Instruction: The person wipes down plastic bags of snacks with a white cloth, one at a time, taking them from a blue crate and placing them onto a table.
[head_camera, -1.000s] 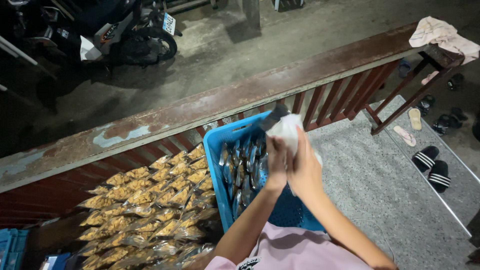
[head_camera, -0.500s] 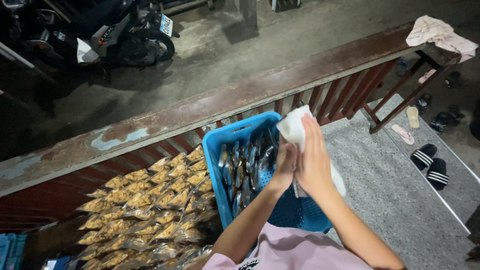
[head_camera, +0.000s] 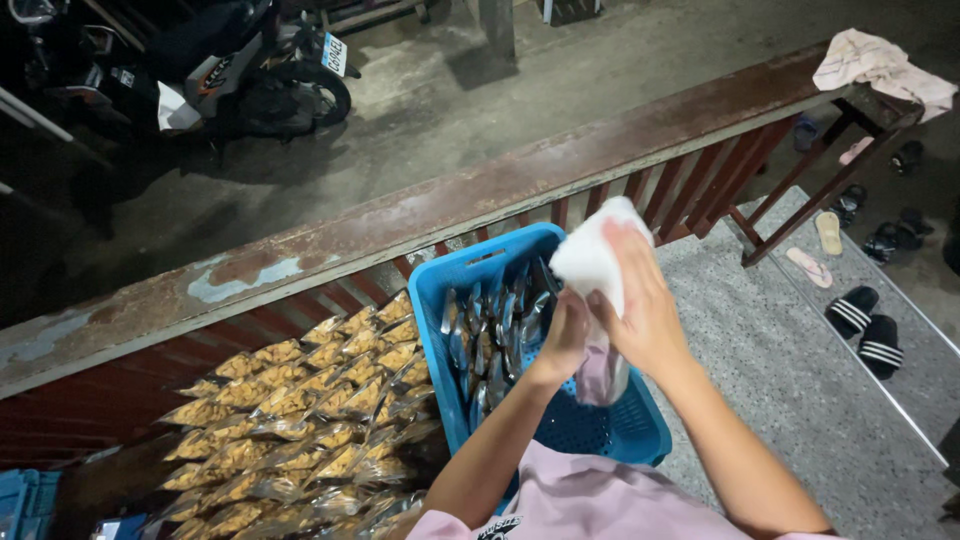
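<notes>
Both my hands are raised over a blue plastic basket (head_camera: 620, 432) that holds several shiny upright packets (head_camera: 492, 340). My right hand (head_camera: 640, 305) grips a white plastic bag (head_camera: 592, 255) near its top, palm pressed against it. My left hand (head_camera: 565, 335) is closed on the lower, clear part of the same bag (head_camera: 600, 375), which hangs down between the hands above the basket's bare right side.
Left of the basket lie rows of clear packets with yellow-brown contents (head_camera: 300, 400). A worn red-brown railing (head_camera: 420, 215) runs behind. Below it stand a motorbike (head_camera: 240, 70) and concrete ground. Sandals (head_camera: 860, 325) lie at the right; a cloth (head_camera: 870, 65) hangs on the rail.
My hands and the white bag have shifted a little to the right and up over the basket; the right hand now covers more of the bag's top.
</notes>
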